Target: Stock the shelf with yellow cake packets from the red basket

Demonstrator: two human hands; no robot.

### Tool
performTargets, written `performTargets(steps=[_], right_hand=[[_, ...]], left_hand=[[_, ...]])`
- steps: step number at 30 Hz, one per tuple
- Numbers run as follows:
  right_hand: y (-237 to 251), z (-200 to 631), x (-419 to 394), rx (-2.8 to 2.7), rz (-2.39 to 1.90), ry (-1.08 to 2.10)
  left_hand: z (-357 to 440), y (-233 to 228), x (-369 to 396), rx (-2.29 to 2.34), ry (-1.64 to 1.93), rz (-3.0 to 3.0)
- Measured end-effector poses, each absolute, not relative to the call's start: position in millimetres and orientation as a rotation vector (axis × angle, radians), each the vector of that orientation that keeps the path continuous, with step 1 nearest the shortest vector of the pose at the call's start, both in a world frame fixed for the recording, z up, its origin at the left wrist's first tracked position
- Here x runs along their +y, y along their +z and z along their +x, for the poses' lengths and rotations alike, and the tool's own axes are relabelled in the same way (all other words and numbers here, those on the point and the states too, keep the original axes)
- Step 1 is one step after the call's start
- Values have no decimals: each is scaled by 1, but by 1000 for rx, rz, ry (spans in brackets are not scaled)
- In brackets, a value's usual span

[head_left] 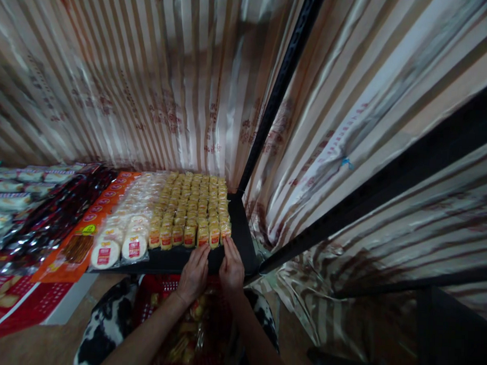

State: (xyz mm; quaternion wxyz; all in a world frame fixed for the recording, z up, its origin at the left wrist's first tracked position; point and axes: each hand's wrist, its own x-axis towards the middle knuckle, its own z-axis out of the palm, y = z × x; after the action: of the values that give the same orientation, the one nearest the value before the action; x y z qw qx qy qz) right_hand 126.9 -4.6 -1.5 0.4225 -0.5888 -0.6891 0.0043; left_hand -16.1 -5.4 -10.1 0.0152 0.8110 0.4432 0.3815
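Your left hand [193, 276] and right hand [231, 268] lie flat, fingers spread, gripping nothing, touching the front row of yellow snack packs [190, 212] at frame centre on the black shelf [242, 230]. You seem to be squaring the row; next, nudge evenly. A red basket [160, 291] sits below.

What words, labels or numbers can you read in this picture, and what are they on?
None can be read.
Red print on the striped curtain: blurred.
Red labels on the yellow snack packs: too small.
Labels on the round white packs: blurred.
Orange packs: unreadable.
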Motion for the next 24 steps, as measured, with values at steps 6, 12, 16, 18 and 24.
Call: performTargets(steps=[6, 12, 16, 18, 24], right_hand=[[-5, 131, -6, -1742, -1412, 106], [2, 135, -4, -1524, -1393, 256], [14, 141, -6, -1445, -1366, 390], [17, 146, -1, -1323, -1420, 458], [19, 161, 66, -811, -1338, 816]], left_hand=[[-14, -11, -6, 1352, 1149, 2532], [12, -6, -2, 1126, 899, 2596], [23, -11, 7, 1156, 909, 2581], [24, -14, 10, 1185, 918, 2593], [24, -16, 10, 1262, 845, 2593]])
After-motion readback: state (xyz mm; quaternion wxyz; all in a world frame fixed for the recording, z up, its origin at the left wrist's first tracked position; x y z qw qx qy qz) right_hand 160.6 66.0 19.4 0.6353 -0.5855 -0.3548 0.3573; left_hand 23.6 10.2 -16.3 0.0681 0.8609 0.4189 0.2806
